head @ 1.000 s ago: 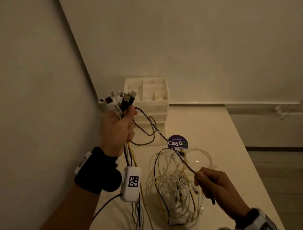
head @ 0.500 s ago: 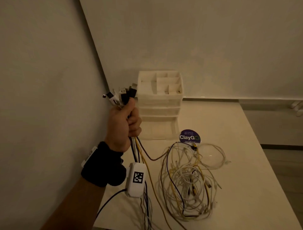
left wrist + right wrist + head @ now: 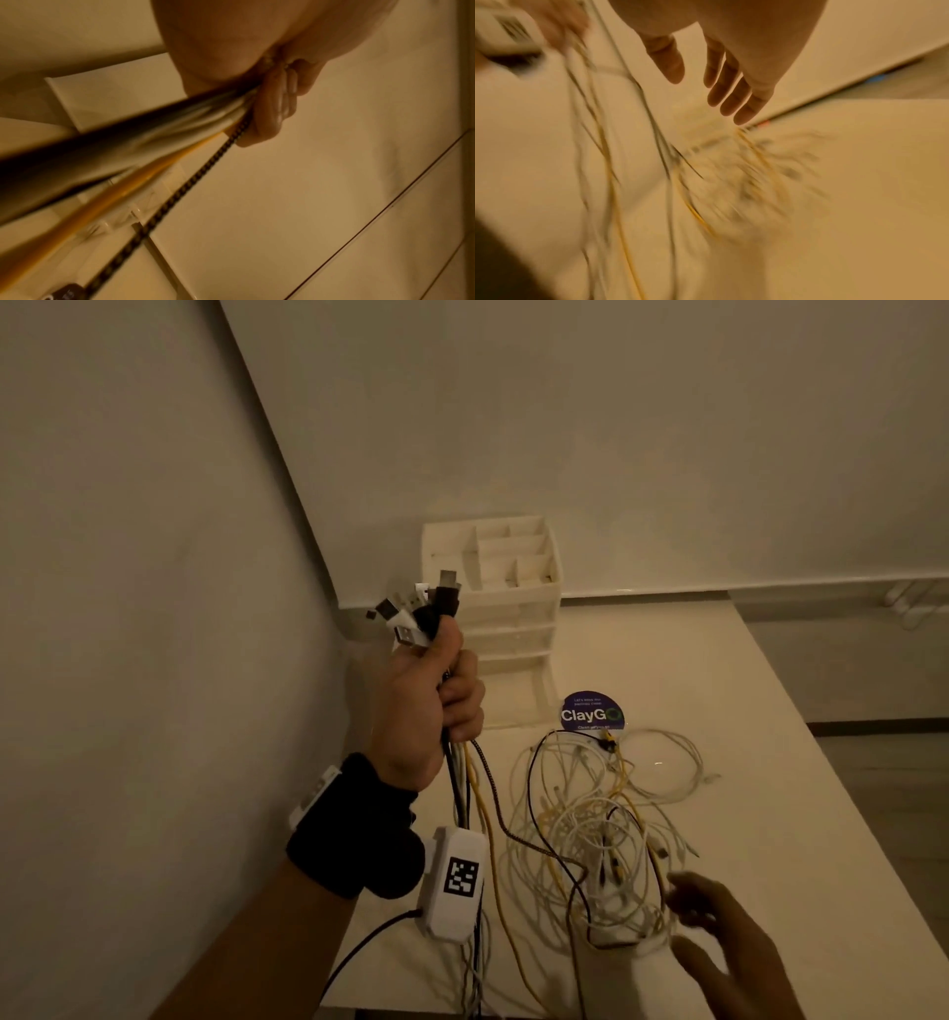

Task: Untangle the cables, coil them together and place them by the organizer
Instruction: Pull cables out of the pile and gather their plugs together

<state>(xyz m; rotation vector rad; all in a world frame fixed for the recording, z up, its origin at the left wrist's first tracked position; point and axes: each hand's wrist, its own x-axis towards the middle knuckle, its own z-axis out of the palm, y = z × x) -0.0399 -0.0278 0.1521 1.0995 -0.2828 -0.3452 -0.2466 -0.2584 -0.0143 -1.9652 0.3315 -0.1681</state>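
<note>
My left hand [image 3: 431, 701] is raised in front of the white organizer [image 3: 506, 608] and grips a bundle of cable ends, with USB plugs [image 3: 418, 613] sticking out above the fist. White, yellow, black and braided cables [image 3: 180, 146] hang from that fist [image 3: 272, 105] down to a tangled pile of cables [image 3: 601, 834] on the table. My right hand [image 3: 719, 942] hovers over the pile's near right side with fingers [image 3: 731, 95] spread straight and nothing in them. The pile [image 3: 744, 182] is blurred in the right wrist view.
A round purple ClayGo sticker [image 3: 592, 712] lies on the white table [image 3: 744, 814] just right of the organizer's base. The wall runs close along the left. The table's right edge drops to the floor.
My right hand let go of the braided cable, left the view, and has come back open over the pile. The braided cable now hangs slack from my left fist.
</note>
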